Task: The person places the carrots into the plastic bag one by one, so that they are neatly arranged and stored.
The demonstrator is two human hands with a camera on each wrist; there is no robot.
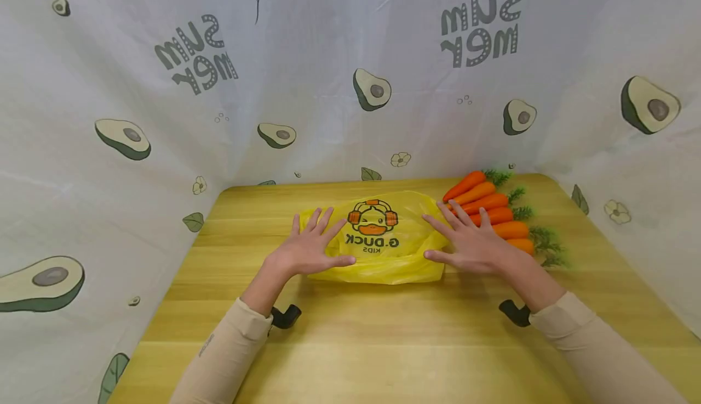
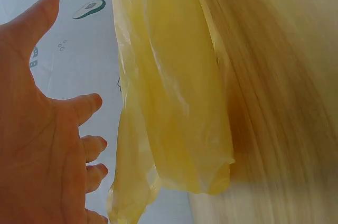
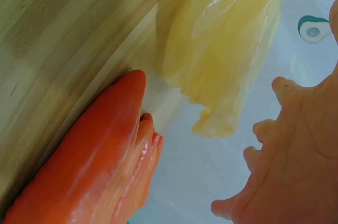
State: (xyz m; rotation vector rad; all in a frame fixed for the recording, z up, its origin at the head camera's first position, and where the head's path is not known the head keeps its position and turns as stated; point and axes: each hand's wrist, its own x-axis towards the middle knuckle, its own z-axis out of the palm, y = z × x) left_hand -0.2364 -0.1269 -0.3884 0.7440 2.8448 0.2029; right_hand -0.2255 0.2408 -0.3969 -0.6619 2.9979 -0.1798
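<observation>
A yellow plastic bag (image 1: 408, 227) with a cartoon duck print lies on the wooden table, its near edge folded. Over its left end my left hand (image 1: 309, 250) spreads its fingers and holds nothing. At the bag's right end my right hand (image 1: 473, 243) is spread the same way, close to the carrots (image 1: 495, 200). In the left wrist view the bag (image 2: 179, 86) stands apart from the left palm (image 2: 42, 129). The right wrist view has a gap between the right palm (image 3: 296, 150) and both bag (image 3: 222, 39) and carrots (image 3: 90, 155).
Several orange carrots with green tops (image 1: 547, 246) lie in a row at the table's right. The wooden table (image 1: 383, 343) meets a white curtain (image 1: 328, 87) printed with avocados at its back and sides. Dark curved pieces (image 1: 286, 317) show under both wrists.
</observation>
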